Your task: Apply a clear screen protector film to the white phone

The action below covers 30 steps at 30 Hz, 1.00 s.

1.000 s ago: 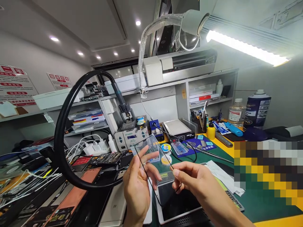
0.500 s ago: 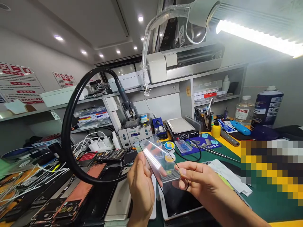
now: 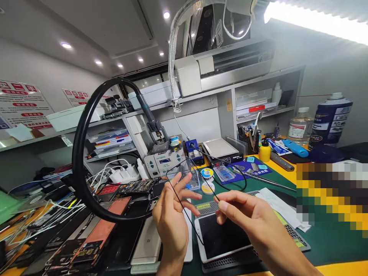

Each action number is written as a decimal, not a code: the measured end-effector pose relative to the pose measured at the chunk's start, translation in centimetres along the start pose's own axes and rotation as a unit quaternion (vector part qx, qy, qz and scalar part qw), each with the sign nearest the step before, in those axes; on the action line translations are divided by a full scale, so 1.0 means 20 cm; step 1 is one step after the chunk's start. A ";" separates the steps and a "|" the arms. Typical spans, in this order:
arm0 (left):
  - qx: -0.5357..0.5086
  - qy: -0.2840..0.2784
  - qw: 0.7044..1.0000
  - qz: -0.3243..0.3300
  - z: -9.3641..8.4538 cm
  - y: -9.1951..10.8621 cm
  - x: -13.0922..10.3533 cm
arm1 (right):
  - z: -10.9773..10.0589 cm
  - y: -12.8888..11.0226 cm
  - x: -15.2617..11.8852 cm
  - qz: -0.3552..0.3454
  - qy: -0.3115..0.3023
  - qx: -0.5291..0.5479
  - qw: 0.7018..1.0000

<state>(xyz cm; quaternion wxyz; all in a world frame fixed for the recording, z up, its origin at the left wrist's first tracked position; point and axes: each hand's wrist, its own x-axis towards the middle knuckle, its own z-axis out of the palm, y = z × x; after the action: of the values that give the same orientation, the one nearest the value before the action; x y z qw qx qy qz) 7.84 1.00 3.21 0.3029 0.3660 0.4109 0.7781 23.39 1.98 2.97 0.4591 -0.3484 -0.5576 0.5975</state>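
A clear phone screen protector with a thin black border (image 3: 204,180) is held tilted above the mat. My left hand (image 3: 172,218) has its thumb on the left edge, with its fingers spread behind the clear sheet and visible through it. On the opposite edge, the thumb and fingertips of my right hand (image 3: 241,214) pinch the border. Below them a white phone with a dark screen (image 3: 225,239) lies face up on a grey perforated pad (image 3: 301,243). My right hand and wrist cover part of that phone.
A gold phone (image 3: 146,241) and opened phones, including a pink one (image 3: 105,220), lie to the left beneath a black looped hose (image 3: 76,153). Solder spools (image 3: 207,188), tweezers (image 3: 270,180) and a white cloth (image 3: 284,205) lie on the green mat (image 3: 330,245). A lamp (image 3: 316,23) hangs above.
The screen protector has tilted, and the bright reflection on it is gone. My left fingers have spread wider behind it. My right hand still pinches the opposite edge.
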 end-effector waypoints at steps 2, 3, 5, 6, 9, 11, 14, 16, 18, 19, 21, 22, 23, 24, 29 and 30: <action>-0.010 0.000 1.000 0.000 0.00 0.00 0.00 | 0.01 0.00 0.01 -0.003 -0.001 -0.007 1.000; -0.015 0.000 1.000 0.001 0.00 0.00 0.01 | 0.01 0.00 0.01 -0.004 0.000 -0.011 1.000; -0.022 -0.002 1.000 0.001 0.00 0.00 0.01 | 0.01 0.01 0.02 -0.002 -0.001 -0.020 1.000; -0.024 -0.003 1.000 0.000 0.00 0.00 0.01 | 0.00 0.01 0.02 -0.002 0.001 -0.024 1.000; -0.030 -0.005 1.000 -0.004 0.00 0.00 0.02 | 0.00 0.02 0.02 -0.006 0.002 -0.028 1.000; -0.034 -0.005 0.999 -0.006 0.00 0.00 0.02 | 0.01 0.03 0.02 -0.007 -0.001 -0.023 1.000; -0.035 -0.006 0.999 -0.007 0.00 0.00 0.02 | 0.01 0.03 0.03 -0.003 -0.005 -0.003 1.000; -0.033 -0.004 0.999 -0.007 -0.01 0.00 0.02 | -0.01 0.04 0.04 0.007 -0.018 0.061 0.998; -0.028 0.003 1.000 -0.009 -0.01 0.00 0.02 | -0.03 0.03 0.05 0.024 -0.024 0.170 0.985; -0.024 0.005 1.000 -0.010 -0.01 0.00 0.02 | -0.05 0.03 0.07 0.030 -0.017 0.221 0.975; -0.015 0.009 1.000 -0.011 0.00 0.00 0.03 | -0.10 0.02 0.09 0.038 0.013 0.280 0.959; -0.010 0.010 1.000 -0.009 0.00 0.00 0.03 | -0.12 0.02 0.10 0.041 0.027 0.287 0.957; -0.007 0.009 1.000 -0.007 0.00 0.00 0.03 | -0.13 0.02 0.11 0.044 0.033 0.286 0.957; -0.005 0.008 1.000 -0.005 0.00 -0.01 0.03 | -0.15 0.02 0.11 0.048 0.032 0.284 0.957; -0.032 0.025 0.999 -0.021 0.00 -0.02 0.04 | -0.18 0.02 0.11 0.063 0.029 0.296 0.953; -0.068 0.028 0.996 -0.046 0.00 -0.02 0.04 | -0.19 0.02 0.11 0.071 0.037 0.302 0.950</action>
<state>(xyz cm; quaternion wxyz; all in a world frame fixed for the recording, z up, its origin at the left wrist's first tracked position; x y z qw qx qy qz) 7.39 1.87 3.14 0.3506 0.3035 0.3820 0.7994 26.04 5.30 2.21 0.5193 -0.2540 -0.3072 0.7560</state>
